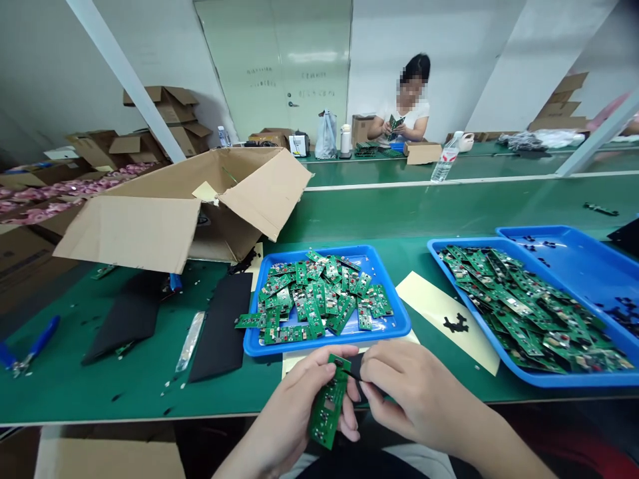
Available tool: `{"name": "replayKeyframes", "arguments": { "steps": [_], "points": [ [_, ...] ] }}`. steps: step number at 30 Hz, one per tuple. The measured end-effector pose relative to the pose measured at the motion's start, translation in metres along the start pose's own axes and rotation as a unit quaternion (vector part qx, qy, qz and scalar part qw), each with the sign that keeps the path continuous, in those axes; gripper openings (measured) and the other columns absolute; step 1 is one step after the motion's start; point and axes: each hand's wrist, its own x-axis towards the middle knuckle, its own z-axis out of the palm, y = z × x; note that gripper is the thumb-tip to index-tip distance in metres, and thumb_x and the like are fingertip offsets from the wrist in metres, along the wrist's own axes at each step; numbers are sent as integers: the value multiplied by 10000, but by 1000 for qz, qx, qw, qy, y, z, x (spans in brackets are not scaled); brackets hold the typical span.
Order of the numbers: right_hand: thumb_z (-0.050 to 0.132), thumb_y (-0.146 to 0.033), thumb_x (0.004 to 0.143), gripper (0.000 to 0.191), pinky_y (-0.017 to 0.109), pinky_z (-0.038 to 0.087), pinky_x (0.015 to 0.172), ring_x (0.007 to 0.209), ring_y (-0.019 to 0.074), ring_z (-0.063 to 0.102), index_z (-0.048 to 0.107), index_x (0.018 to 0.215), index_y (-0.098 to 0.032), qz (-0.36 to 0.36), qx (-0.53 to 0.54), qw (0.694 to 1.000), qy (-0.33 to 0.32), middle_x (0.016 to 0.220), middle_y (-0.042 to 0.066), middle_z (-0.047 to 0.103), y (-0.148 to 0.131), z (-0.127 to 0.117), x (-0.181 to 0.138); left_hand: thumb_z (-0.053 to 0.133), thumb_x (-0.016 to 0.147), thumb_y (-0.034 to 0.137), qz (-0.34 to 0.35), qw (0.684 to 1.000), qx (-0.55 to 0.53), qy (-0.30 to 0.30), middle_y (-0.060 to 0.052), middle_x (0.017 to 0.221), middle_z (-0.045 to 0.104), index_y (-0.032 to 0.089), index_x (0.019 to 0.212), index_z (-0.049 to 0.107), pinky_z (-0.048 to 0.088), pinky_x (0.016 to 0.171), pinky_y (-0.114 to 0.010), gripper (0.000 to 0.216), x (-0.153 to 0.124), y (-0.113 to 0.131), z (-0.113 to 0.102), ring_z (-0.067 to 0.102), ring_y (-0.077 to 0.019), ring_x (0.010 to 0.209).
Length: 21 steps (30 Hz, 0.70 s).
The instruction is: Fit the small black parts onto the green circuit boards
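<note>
My left hand (294, 406) is closed around a narrow green circuit board (328, 403), held upright near the table's front edge. My right hand (414, 392) pinches a small black piece (355, 365) against the top end of that board. Just beyond my hands stands a blue tray (384, 331) heaped with several green circuit boards (319, 296).
A second blue tray (554, 379) full of boards lies to the right, with a third blue tray (584, 259) holding small black parts behind it. An open cardboard box (164, 213), black foam sheets (222, 326) and blue pliers (30, 349) sit left. A person works at the far bench.
</note>
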Motion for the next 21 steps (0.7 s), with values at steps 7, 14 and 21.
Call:
{"name": "replayKeyframes", "arguments": {
  "steps": [7, 14, 21],
  "points": [
    [403, -61, 814, 262, 254, 368, 540, 555, 135, 521, 555, 633, -174, -18, -2, 1000, 8, 590, 5, 571, -2, -3, 6, 483, 763, 135, -6, 1000, 1, -11, -11, 541, 650, 87, 1103, 643, 489, 478, -214, 379, -6, 2, 10, 613, -126, 424],
    [413, -64, 821, 270, 260, 341, 528, 541, 133, 508, 545, 609, -166, -26, -22, 999, 19, 562, -2, 561, -3, -6, 7, 480, 813, 153, 7, 1000, 9, -19, -32, 560, 678, 82, 1144, 622, 487, 541, -217, 367, -5, 0, 12, 644, -136, 474],
    [401, -61, 830, 272, 261, 337, 530, 543, 136, 499, 552, 631, -168, -34, -34, 999, 9, 573, -3, 555, -1, -5, 7, 502, 848, 221, 19, 1000, 17, -15, -36, 497, 670, 61, 1175, 598, 483, 547, -223, 376, -4, 0, 12, 626, -140, 464]
  ]
}}
